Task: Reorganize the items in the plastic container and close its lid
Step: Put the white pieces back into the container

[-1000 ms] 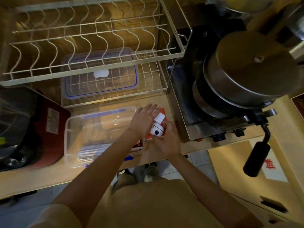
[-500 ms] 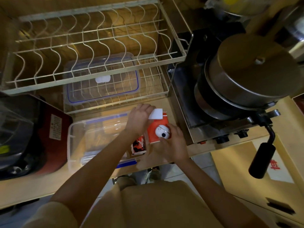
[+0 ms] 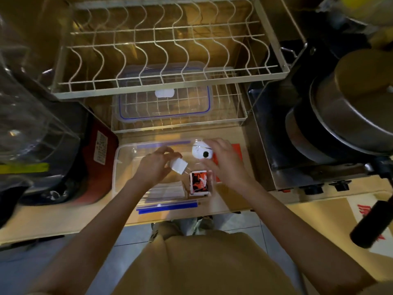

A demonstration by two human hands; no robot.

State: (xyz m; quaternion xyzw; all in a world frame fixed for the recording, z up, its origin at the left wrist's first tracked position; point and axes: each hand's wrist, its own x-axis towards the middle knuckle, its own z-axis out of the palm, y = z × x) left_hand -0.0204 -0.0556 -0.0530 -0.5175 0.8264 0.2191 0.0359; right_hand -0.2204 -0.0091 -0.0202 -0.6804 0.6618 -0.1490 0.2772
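Note:
A clear plastic container [image 3: 123, 167] with blue clips sits on the wooden counter in front of me. Its lid [image 3: 165, 107], clear with a blue seal, lies on the lower wire rack behind it. My left hand [image 3: 155, 165] holds a small white packet [image 3: 178, 165] over the container's middle. My right hand [image 3: 225, 160] grips a round white object with a black dot [image 3: 200, 152] above the container's right end. A small orange, black and white box [image 3: 198, 183] stands inside at the right. White flat packets [image 3: 165, 191] lie on the container's bottom.
An orange box [image 3: 236, 152] lies on the counter just right of the container. A white wire dish rack [image 3: 165, 60] overhangs the back. A red and black appliance [image 3: 63, 158] stands left. A stove with stacked pots [image 3: 340, 116] and a black handle [image 3: 372, 224] is right.
The round white object has left the orange box and moved left over the container in my right hand. My left hand carried the white packet leftward over the container's middle.

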